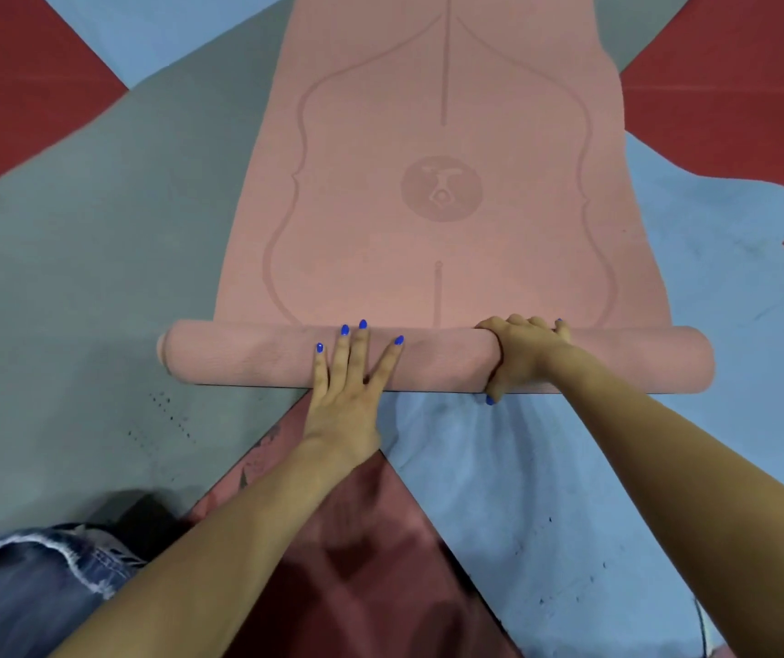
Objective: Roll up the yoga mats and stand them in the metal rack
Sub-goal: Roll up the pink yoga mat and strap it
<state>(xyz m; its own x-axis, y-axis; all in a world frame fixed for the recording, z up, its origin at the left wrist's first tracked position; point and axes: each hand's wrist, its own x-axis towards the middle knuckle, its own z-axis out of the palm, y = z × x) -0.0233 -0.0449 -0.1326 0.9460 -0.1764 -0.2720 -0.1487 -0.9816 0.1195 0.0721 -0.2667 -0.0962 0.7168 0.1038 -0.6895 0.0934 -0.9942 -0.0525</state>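
A pink rubbery yoga mat (pixel 442 192) is lying lengthwise on the floor, stretching away from the viewer. Its near end is sitting rolled into a thick, even cylinder running left to right across the middle of the view. The flat part is showing darker embossed markings: curving alignment outlines along both sides, a centre line, and a round logo.
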